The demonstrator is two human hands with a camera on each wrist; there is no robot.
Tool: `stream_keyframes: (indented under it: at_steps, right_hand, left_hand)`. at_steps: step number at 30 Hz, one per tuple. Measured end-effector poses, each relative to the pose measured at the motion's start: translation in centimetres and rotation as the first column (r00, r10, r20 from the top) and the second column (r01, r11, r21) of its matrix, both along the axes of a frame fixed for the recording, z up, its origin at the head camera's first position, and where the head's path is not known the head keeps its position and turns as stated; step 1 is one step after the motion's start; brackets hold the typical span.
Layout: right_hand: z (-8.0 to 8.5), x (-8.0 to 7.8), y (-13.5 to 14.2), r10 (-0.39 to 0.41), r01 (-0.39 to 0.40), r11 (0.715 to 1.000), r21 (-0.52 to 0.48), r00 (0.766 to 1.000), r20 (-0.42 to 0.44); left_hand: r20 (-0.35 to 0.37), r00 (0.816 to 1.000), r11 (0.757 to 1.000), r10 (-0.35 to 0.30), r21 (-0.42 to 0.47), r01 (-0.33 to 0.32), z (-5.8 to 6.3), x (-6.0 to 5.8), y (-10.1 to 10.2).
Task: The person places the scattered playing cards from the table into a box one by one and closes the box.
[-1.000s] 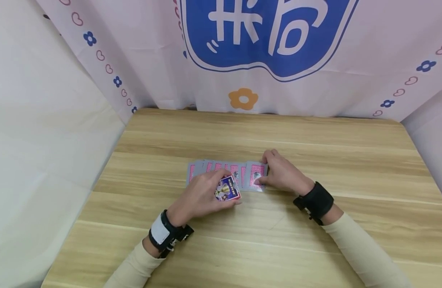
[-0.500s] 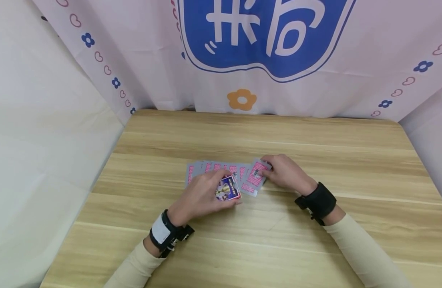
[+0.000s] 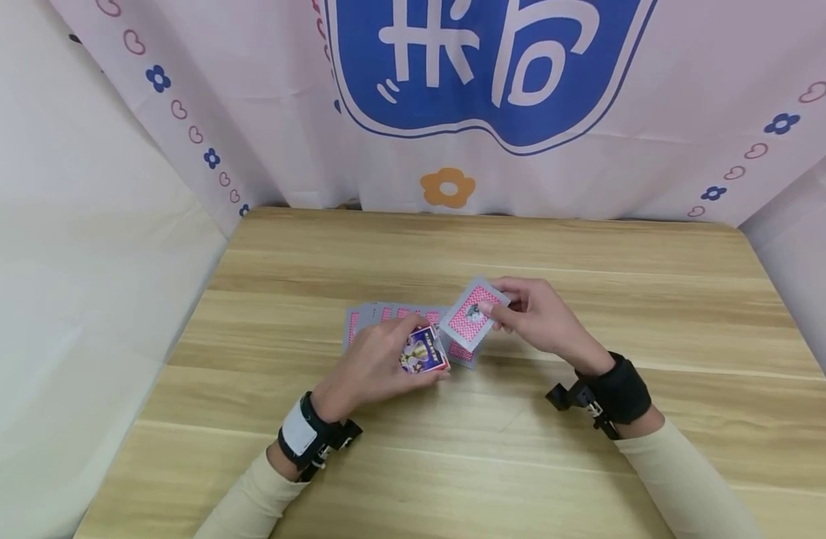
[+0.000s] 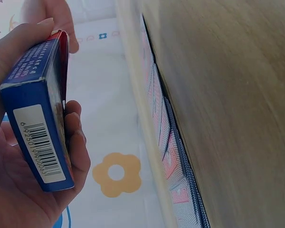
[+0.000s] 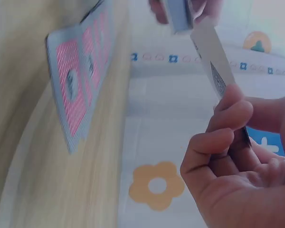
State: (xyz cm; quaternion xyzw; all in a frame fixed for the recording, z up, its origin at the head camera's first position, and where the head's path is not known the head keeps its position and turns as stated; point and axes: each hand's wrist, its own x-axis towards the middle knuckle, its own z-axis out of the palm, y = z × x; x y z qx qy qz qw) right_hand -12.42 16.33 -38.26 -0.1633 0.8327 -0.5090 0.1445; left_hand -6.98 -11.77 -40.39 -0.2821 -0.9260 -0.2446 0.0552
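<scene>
My left hand (image 3: 372,363) grips a small blue playing-card box (image 3: 423,352) with a gold trophy picture on it. A barcode marks the box's end (image 4: 37,142) in the left wrist view. With thumb and fingers, my right hand (image 3: 551,322) pinches a playing card (image 3: 472,314), its red patterned back up. The card is tilted, raised off the table, and its lower left edge comes right up to the box. Under both hands lies an overlapping row of playing cards (image 3: 352,323), backs up and partly hidden by the left hand.
A wood-grain table (image 3: 521,464) carries everything. Behind it hangs a white curtain (image 3: 305,150) with a blue emblem and flower prints, and a pale sheet (image 3: 83,262) hangs at the left. Each wrist wears a black strap (image 3: 618,389) with a small camera.
My right hand has lifted a card from the right end of the row, turned it and brought it to the box. The left hand and the box stay put.
</scene>
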Motion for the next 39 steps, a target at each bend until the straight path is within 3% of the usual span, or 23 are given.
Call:
stream_keyframes:
  at_steps: [8,17,23,30,36,39]
  right_hand:
    - [0.3,1.2,-0.9,0.033,-0.032,0.999,-0.033,0.999,0.006]
    - [0.2,1.7,-0.6,-0.004,0.004,1.000,-0.029,1.000,-0.001]
    - [0.0,2.5,-1.3,-0.064,0.061,0.997,-0.047,0.995,-0.075]
    - [0.0,3.7,-2.3,-0.111,0.100,0.993,-0.057,0.970,-0.218]
    - [-0.8,4.4,-3.6,-0.053,0.044,0.998,-0.045,0.977,-0.207]
    - [-0.7,4.5,-3.6,-0.059,0.055,0.998,-0.029,0.980,-0.190]
  left_hand:
    - [0.009,1.000,1.000,0.004,0.006,-0.004,0.0,0.0,0.0]
    - [0.000,1.000,1.000,0.014,0.020,-0.014,0.1,0.1,0.3]
    - [-0.032,0.999,1.000,0.006,0.018,-0.006,1.0,0.2,0.9]
    - [-0.038,0.999,0.999,0.037,0.016,-0.037,1.6,0.2,1.1]
    - [-0.051,0.998,0.999,0.033,0.009,-0.033,1.4,0.2,1.1]
    - [-0.052,0.998,0.999,0.034,0.015,-0.034,1.2,0.1,1.0]
